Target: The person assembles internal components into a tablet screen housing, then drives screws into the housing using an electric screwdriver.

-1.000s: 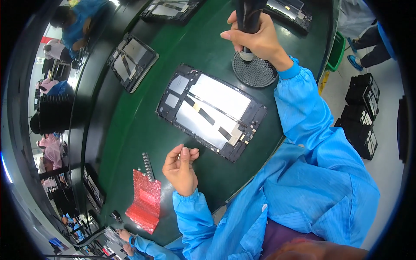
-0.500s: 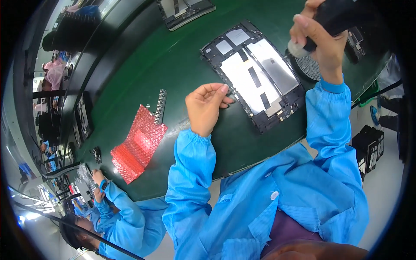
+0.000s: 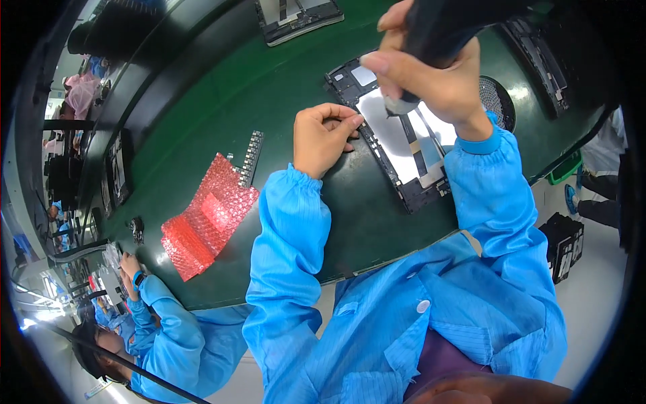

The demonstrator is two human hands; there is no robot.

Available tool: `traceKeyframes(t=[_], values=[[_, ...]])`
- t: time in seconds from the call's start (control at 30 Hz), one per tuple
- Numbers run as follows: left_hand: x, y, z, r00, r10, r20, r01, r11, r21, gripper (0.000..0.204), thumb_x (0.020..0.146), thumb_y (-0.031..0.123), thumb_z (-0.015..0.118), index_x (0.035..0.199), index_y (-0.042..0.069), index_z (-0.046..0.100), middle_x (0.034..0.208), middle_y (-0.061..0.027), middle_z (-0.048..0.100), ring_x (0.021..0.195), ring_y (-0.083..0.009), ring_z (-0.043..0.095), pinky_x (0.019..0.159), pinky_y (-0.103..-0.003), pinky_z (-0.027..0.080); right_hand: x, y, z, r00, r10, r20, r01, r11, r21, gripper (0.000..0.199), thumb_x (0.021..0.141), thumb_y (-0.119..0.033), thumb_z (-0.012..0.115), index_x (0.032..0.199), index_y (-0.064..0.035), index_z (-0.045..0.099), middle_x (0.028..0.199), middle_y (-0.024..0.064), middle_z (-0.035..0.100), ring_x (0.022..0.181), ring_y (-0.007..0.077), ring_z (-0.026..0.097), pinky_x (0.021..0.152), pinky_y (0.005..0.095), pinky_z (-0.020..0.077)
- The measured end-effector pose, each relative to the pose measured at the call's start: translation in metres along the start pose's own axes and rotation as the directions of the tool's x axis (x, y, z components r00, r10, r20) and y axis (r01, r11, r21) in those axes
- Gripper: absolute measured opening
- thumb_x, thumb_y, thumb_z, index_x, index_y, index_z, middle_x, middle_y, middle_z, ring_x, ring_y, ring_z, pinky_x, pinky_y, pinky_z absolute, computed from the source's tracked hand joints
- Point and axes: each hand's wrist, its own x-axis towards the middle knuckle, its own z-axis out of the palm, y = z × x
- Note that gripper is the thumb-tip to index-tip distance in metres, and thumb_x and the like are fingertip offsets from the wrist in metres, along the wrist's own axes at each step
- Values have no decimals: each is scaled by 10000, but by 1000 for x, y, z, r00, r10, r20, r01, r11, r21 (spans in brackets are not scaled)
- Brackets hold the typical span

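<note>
An opened tablet (image 3: 410,196) lies on the green table, its black frame around silver battery panels and dark strips. My left hand (image 3: 319,140) is at its left edge, thumb and forefinger pinched together; anything between them is too small to make out. Over the tablet, my right hand (image 3: 441,87) grips a black electric screwdriver (image 3: 447,27) with a whitish collar at its tip. The tip points down above the upper left of the panels. Hand and tool hide much of the tablet's upper right part.
Left of my left hand lie red bubble wrap (image 3: 215,212) and a strip of small circuit boards (image 3: 251,158). A round, dark, perforated dish (image 3: 503,102) stands beyond my right wrist. More opened devices (image 3: 301,25) lie on the table. A co-worker in blue (image 3: 176,347) sits at lower left.
My right hand has brought the screwdriver left and down, from beside the tablet to above its panels. My left hand has shifted slightly up along the tablet's left edge.
</note>
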Motion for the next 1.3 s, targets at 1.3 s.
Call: traceKeyframes(t=[1.3], values=[[-5,23,-64,999,16,-34,-5,952,305,152,789,43,672,932,-12,669,770,-76,663,613,-122,621,536,-244,500,-13,42,32,990,-40,136,44,999,-26,255,727,-83,767,899,-12,592,617,23,592,500,68,562,456,199,419]])
